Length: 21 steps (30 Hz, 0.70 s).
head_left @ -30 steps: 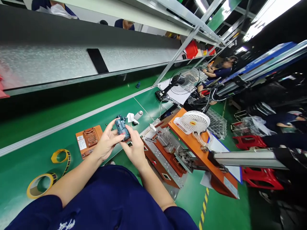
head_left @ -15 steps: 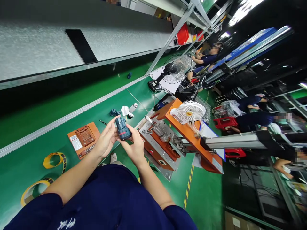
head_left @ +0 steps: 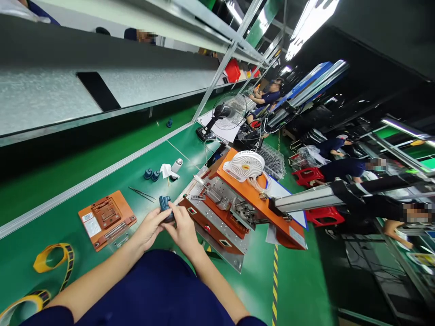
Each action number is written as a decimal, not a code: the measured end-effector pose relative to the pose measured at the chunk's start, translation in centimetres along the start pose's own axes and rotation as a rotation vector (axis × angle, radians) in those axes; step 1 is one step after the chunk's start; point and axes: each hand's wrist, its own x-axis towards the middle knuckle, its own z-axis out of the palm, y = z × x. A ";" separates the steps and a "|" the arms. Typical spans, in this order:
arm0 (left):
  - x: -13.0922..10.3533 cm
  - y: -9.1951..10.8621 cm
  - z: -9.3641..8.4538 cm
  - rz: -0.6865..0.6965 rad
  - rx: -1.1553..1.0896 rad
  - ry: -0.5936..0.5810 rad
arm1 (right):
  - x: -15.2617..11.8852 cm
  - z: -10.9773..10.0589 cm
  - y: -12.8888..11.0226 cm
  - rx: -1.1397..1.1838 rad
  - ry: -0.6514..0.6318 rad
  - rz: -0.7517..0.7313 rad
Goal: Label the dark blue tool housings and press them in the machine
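A dark blue power-tool battery pack point(head_left: 165, 203) is held between both hands just above the front of the green bench. My left hand point(head_left: 149, 230) closes on its left and lower side. From the right, my right hand point(head_left: 181, 225) grips it with fingers over its top edge and thumb below. The fingers partly cover the pack's lower end. Tweezers point(head_left: 142, 194) lie a little beyond the hands. Farther off stand two similar dark blue packs point(head_left: 151, 174), beside a crumpled white wipe point(head_left: 167, 171) and a small bottle point(head_left: 177, 165).
On the left lies an orange fixture plate point(head_left: 89, 216), with a yellow-edged label strip point(head_left: 50, 258) nearer me. At right stands an orange press machine point(head_left: 217, 235) carrying a white fan point(head_left: 249, 164). A raised grey conveyor point(head_left: 142, 86) runs along the back. Several people sit farther right.
The view has shifted, with the bench lower and farther left. The battery pack has turned in my hands; its red marking no longer shows, and my right fingers now reach over its top.
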 end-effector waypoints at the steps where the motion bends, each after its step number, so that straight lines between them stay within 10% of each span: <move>1: 0.2 -0.6 0.4 -0.005 -0.004 0.006 | -0.4 -0.2 0.6 0.020 -0.010 0.004; 8: 3.0 -5.3 3.8 -0.054 0.142 0.000 | -3.6 -4.1 6.1 0.300 0.108 0.165; 12: 5.7 -8.9 4.4 0.032 0.637 -0.134 | -5.6 -5.9 9.9 0.398 0.256 0.337; 21: 9.0 -16.0 3.4 0.286 1.138 -0.259 | -9.5 -7.2 15.2 0.581 0.104 0.478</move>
